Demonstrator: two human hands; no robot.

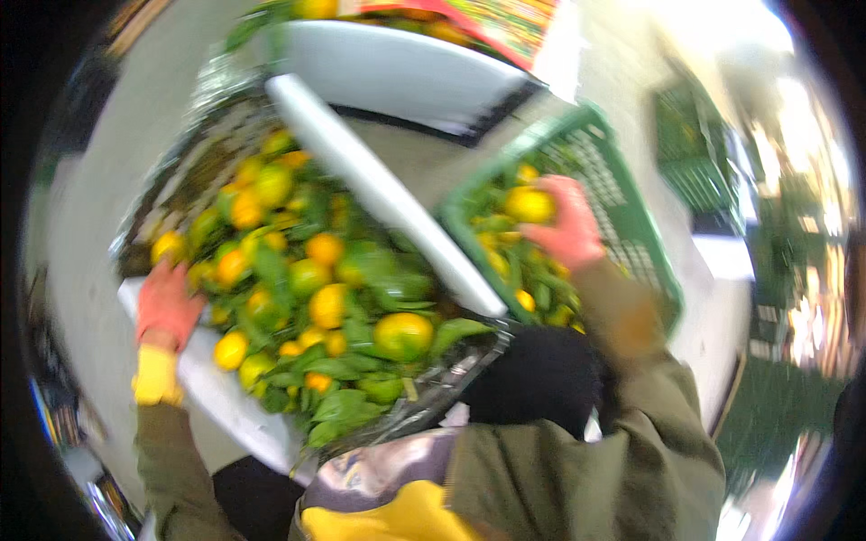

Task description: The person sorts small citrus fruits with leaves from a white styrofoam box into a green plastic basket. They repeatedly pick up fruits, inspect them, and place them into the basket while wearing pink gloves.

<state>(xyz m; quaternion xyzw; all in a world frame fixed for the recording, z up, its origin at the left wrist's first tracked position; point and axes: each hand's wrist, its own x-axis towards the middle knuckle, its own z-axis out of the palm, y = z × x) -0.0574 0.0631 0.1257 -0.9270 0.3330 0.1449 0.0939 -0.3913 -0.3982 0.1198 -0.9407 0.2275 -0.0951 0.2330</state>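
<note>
My right hand (572, 226), in a coral glove, has its fingers and thumb around a yellow citrus fruit (530, 204). It is above a green plastic crate (626, 223) that holds citrus fruit and leaves. To the left, a white box lined with dark plastic film (467, 368) is heaped with yellow, orange and greenish mandarin-like fruit (328, 304), many with leaves. At that box's left edge is my left hand (169, 301), also gloved, with its fingertips against a yellow fruit (169, 247). Whether they grip it is hidden.
A long white box flap (385, 193) stands between the fruit box and the crate. Beyond it is another white box (399, 74) with fruit and a red printed panel (487, 24). More green crates (690, 149) stand on the floor at right, blurred.
</note>
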